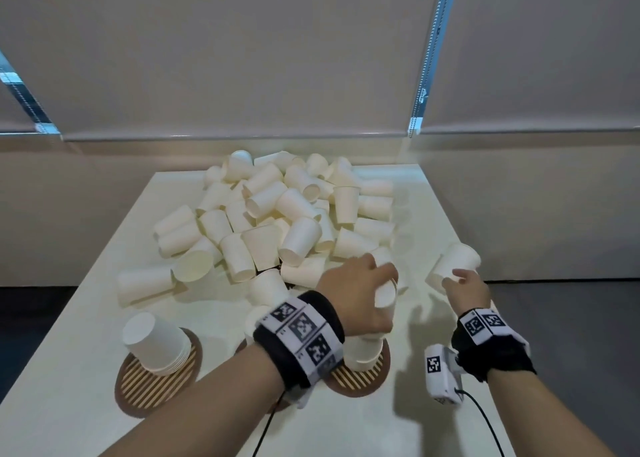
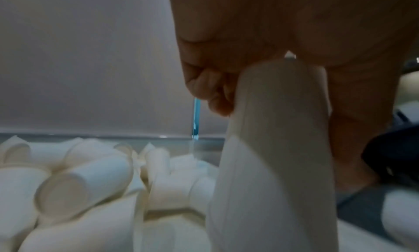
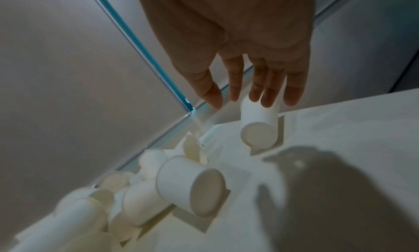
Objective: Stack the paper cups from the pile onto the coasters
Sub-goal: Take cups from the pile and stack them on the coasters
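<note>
A big pile of white paper cups lies across the far half of the table. My left hand grips one cup, fingers curled round it, just above the short cup stack on the right coaster. On the left coaster stands another upside-down stack. My right hand reaches with straight fingers to a lone cup lying on its side; the fingertips touch its upper end.
A third stack stands between the coasters, its base hidden behind my left wrist band. The lone cup lies close to the right edge of the white table. Roller blinds and a wall close off the back.
</note>
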